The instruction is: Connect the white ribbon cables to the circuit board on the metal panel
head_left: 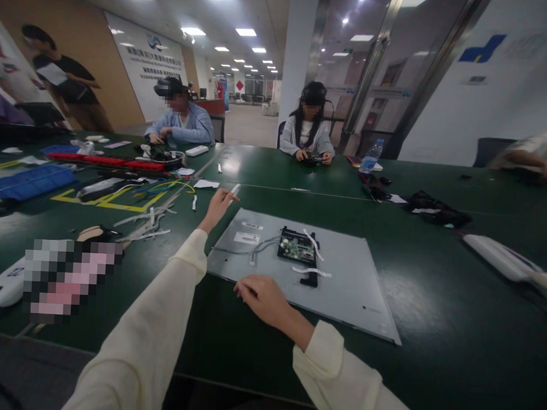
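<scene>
My left hand is closed in a pinch on a white tape strip, just past the far left corner of a flat grey display panel. At the panel's near edge is my right hand, its fingers curled loosely together with nothing visible in them. A green circuit board in a black bracket sits on the panel. One white strip crosses the bracket's right side and another white strip lies below the board. A grey cable runs left from the board.
Loose tape strips lie to the left, near a blue tray and coloured wires. A white device stands at the near left. Two people sit across the green table; a water bottle stands at the far side.
</scene>
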Available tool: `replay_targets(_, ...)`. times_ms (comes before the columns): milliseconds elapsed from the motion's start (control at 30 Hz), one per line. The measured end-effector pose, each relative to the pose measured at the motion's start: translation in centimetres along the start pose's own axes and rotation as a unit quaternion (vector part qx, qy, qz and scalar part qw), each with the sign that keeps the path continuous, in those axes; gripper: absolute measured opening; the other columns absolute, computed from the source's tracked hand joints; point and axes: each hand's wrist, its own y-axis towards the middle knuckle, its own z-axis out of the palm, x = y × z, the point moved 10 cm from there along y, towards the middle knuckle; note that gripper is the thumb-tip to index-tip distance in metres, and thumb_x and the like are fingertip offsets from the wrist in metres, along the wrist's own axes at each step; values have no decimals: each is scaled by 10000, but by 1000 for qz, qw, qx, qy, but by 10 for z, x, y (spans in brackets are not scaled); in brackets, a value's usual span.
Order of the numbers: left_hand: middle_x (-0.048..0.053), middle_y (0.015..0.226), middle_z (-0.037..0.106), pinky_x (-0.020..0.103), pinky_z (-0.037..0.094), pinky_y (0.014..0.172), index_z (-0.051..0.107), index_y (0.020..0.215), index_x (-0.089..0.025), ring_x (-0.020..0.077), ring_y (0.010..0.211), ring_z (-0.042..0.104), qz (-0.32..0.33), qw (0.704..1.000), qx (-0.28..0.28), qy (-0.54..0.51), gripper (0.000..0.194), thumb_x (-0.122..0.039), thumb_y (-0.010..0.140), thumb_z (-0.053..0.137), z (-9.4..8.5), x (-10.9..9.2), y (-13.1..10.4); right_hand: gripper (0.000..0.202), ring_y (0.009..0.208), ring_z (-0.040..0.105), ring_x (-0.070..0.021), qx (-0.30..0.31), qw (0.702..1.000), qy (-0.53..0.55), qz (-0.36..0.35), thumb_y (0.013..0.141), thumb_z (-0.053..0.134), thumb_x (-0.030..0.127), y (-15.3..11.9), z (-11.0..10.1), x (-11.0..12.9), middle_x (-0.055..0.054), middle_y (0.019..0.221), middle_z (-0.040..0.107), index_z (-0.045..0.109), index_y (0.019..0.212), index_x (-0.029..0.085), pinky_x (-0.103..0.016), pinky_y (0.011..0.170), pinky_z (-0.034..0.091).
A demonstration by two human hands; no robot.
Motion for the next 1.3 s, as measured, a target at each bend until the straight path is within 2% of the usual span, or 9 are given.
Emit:
replay_targets(133,-40,580,518,207,401,602,469,743,-182,89,580,514,27,984,-35,-173,210,-374,821,502,-9,-38,-40,267,676,562,-103,-89,990,104,36,906,387,280,-3,-19,-7,-20,761,619,612,819,166,-212,652,413)
replay_targets(300,-79,487,319,197,411,557,421,645,-176,53,437,371,-7,927,117,-355,278,-348,799,576,25,-75,-89,298,762,575,-135,-244,937,227,103,877,410,385,-10,-56,-43,-64,922,618,577,984,163,-225,625,424)
replay_targets(433,-81,452,243,210,430,555,457,627,-164,54,394,314,-53,889,202,-409,315,-368,867,464,58,-94,-124,376,1025,515,-147,-329,883,312,123,854,430,384,-16,-87,-65,-62,1215,505,461,1191,222,-249,790,430)
replay_targets(500,-73,448,245,209,417,528,504,654,-155,61,390,314,-74,877,231,-414,321,-349,888,401,76,-99,-140,372,1068,488,-149,-318,869,358,126,881,361,403,-14,-93,-66,-49,1210,508,453,1199,234,-269,829,425)
replay_targets(600,-54,466,284,203,384,493,559,705,-143,71,415,340,-81,865,258,-422,256,-267,861,399,95,-104,-159,400,963,531,-174,-241,865,416,140,902,278,462,-8,-89,-61,-71,963,600,544,1011,183,-299,786,451)
replay_targets(700,-35,495,313,221,389,518,562,694,-145,86,456,371,-77,853,270,-440,223,-245,826,413,99,-106,-170,369,772,545,-167,-209,865,431,149,868,353,488,-10,-88,-60,-44,677,548,510,737,181,-311,759,463)
replay_targets(800,-15,532,354,260,426,592,570,722,-145,109,517,421,-73,835,304,-453,190,-248,795,429,95,-108,-180,325,667,511,-149,-179,871,442,117,841,396,458,-10,-88,-57,0,547,415,444,653,198,-322,767,461)
replay_targets(1100,-34,507,345,268,453,653,598,822,-133,101,511,427,-72,837,325,-435,157,-225,764,485,89,-102,-191,285,682,483,-155,-131,901,403,89,787,405,455,-10,-85,-51,0,564,363,433,658,202,-338,791,445)
replay_targets(1300,-39,504,345,256,450,623,578,775,-135,93,495,421,-50,833,346,-429,117,-233,761,517,90,-106,-193,289,680,480,-136,-122,884,446,67,787,457,400,-11,-83,-42,-20,625,444,426,593,188,-317,764,446)
